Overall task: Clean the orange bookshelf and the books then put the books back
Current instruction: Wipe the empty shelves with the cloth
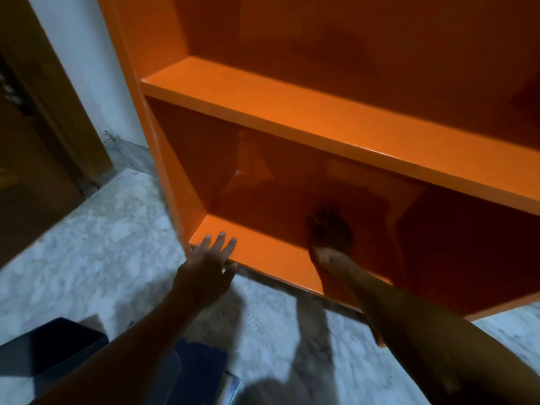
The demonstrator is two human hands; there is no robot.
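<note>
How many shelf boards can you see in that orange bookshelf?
2: the upper board across the middle of the view, and the bottom board near the floor, where both hands reach. More may lie above, out of view.

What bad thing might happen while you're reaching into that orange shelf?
The right hand is deep in the dark lower compartment, so it may miss dust in the corners. The books lie on the floor by the arms, easy to knock. The left hand leaning on the bookshelf edge could slip.

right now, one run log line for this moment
left hand flat on bottom shelf edge | right hand deep inside, blurred | books on floor
</note>
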